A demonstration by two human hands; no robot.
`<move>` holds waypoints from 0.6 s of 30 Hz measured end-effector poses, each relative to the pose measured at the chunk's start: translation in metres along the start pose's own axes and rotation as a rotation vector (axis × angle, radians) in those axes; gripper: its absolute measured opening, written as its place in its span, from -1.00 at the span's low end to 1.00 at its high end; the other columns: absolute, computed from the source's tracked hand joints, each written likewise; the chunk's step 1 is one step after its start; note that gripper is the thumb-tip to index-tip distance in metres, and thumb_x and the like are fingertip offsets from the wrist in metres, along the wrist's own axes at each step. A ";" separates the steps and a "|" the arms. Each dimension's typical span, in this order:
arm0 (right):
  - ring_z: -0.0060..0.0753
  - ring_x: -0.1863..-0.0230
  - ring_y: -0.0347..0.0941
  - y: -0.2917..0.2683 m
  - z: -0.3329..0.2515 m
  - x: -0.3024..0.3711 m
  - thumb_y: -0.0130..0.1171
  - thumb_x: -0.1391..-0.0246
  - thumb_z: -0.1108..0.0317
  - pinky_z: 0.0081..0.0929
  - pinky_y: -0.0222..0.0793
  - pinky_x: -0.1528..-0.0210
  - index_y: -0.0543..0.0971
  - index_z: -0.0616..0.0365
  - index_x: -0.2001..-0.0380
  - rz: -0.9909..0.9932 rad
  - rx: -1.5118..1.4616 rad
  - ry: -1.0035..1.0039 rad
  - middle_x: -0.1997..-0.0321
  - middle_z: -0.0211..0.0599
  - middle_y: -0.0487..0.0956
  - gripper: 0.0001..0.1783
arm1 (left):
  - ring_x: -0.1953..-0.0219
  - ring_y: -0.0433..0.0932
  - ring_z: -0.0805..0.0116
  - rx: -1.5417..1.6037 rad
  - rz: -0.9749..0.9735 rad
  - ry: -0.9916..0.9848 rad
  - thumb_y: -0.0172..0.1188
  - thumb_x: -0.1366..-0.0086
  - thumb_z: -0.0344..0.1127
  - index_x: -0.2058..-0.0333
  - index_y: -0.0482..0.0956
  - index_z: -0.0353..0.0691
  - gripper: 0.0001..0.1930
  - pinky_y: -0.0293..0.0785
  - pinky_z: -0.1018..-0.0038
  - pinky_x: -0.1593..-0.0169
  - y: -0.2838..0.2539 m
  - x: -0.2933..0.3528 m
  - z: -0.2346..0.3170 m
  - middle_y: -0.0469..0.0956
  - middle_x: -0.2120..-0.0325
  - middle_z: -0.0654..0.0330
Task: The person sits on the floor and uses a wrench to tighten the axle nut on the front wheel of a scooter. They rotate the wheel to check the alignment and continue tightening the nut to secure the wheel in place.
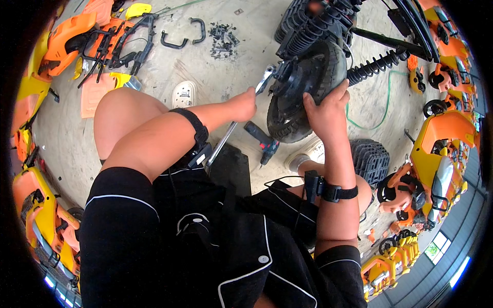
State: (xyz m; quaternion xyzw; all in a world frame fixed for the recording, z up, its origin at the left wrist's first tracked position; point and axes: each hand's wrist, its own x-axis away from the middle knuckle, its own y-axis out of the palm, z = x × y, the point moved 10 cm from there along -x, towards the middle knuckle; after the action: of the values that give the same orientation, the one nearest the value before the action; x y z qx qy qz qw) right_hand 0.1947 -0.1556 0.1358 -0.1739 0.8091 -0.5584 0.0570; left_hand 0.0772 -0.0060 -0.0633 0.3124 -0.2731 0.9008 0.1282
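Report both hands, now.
Left hand: closed around the long metal wrench.
Right hand: open, thumb and fingers spread against the black wheel.

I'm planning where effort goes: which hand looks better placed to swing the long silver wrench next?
Probably the left hand: it is closed around the long silver wrench, whose head is beside the wheel. The right hand is against the tire, off the handle.

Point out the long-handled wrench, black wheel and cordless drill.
Long-handled wrench point(223, 142): head view, lower part of its shaft.
Black wheel point(294, 95): head view, its side face.
Cordless drill point(266, 142): head view, red-and-black casing.
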 end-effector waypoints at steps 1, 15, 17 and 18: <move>0.51 -0.19 0.31 0.000 0.000 0.000 0.37 0.00 0.11 -0.06 0.36 -0.21 -0.25 0.58 -0.36 0.010 0.016 -0.002 -0.33 0.61 0.01 0.24 | 0.13 0.58 -0.27 -0.007 -0.019 -0.006 -0.01 -0.32 -0.33 -0.21 0.03 -0.47 -0.43 0.47 0.02 0.04 0.004 -0.002 -0.004 0.53 0.18 -0.41; 0.51 -0.19 0.31 -0.006 0.006 -0.009 0.38 0.00 0.16 -0.11 0.34 -0.23 -0.19 0.61 -0.35 0.020 -0.114 0.033 -0.29 0.59 0.08 0.19 | 0.24 0.62 -0.17 -0.853 -0.472 0.165 0.10 -0.12 -0.49 0.08 0.51 -0.72 -0.58 0.41 0.21 0.01 0.080 -0.064 -0.016 0.61 0.23 -0.30; 0.50 -0.18 0.32 -0.007 0.007 -0.009 0.38 0.00 0.17 -0.11 0.35 -0.23 -0.19 0.61 -0.35 0.027 -0.119 0.023 -0.28 0.58 0.09 0.19 | 0.22 0.62 -0.15 -0.648 -0.296 -0.009 0.13 -0.13 -0.47 0.08 0.56 -0.61 -0.61 0.42 0.23 0.01 0.076 -0.086 -0.044 0.62 0.20 -0.25; 0.48 -0.16 0.33 -0.005 0.006 -0.010 0.38 0.00 0.19 -0.11 0.35 -0.22 -0.19 0.61 -0.35 0.039 -0.117 0.000 -0.26 0.56 0.12 0.18 | 0.21 0.61 -0.15 -0.656 -0.276 -0.021 0.14 -0.14 -0.46 0.07 0.58 -0.57 -0.61 0.42 0.24 0.02 0.080 -0.095 -0.055 0.62 0.18 -0.22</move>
State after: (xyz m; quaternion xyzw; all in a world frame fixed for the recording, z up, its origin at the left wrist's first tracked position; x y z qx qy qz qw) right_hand 0.2075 -0.1593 0.1373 -0.1610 0.8437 -0.5088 0.0579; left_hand 0.0909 -0.0456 -0.1925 0.2978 -0.5042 0.7361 0.3396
